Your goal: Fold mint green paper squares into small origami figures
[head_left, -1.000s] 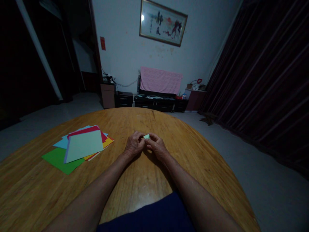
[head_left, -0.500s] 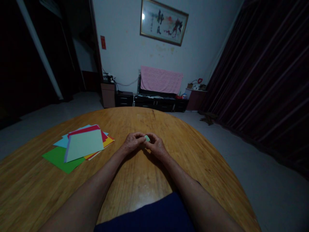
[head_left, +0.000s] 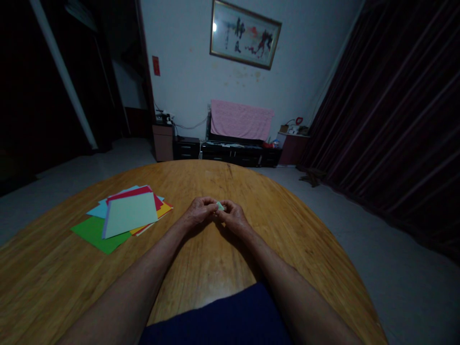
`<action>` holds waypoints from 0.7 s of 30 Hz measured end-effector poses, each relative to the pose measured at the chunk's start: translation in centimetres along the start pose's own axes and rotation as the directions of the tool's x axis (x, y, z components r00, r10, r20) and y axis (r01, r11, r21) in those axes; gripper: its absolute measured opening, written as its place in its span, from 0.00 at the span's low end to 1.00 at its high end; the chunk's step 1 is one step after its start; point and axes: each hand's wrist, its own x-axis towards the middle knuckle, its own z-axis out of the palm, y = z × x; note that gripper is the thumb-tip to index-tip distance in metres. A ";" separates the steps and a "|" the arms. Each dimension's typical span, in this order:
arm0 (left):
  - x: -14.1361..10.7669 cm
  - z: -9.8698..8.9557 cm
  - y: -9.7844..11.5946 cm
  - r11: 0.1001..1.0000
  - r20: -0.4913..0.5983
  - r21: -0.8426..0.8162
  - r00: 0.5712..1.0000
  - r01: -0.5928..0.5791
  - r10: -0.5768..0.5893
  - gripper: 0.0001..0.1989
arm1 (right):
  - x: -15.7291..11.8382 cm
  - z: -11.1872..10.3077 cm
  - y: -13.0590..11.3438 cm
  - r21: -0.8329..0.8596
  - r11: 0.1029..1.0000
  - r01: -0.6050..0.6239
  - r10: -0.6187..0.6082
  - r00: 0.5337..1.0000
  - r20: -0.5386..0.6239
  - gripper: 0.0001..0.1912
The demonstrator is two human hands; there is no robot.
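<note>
A small piece of pale green paper (head_left: 220,206) shows between my two hands over the middle of the round wooden table (head_left: 201,273). My left hand (head_left: 201,211) pinches it from the left, fingers closed. From the right, my right hand (head_left: 233,216) grips the same piece between thumb and fingers. Fingertips cover much of the paper, so its full shape is hidden. To the left of my hands lies a fanned pile of coloured sheets, a pale green sheet (head_left: 132,214) on top and a green sheet (head_left: 104,235) underneath at the near side.
Beyond the table's far edge stands a low black cabinet (head_left: 230,152) beneath a pink cloth (head_left: 240,120). A framed picture (head_left: 245,34) hangs on the wall. Dark curtains (head_left: 395,105) fill the right side.
The paper between my fingers now shows a more pointed, triangular outline. Both hands stay closed on it in nearly the same place. The whole view has shifted slightly.
</note>
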 end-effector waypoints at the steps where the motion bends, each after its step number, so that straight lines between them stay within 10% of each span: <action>1: -0.3 0.0 0.2 1.000 0.018 0.011 1.000 0.000 0.000 0.06 | -0.1 0.1 -0.1 -0.009 1.000 -0.002 0.002 1.000 0.012 0.12; 21: -5.0 -3.3 -0.4 0.992 -0.010 0.094 0.996 -0.085 0.086 0.08 | -4.7 3.3 -2.1 0.203 0.956 -0.212 0.130 0.926 0.355 0.16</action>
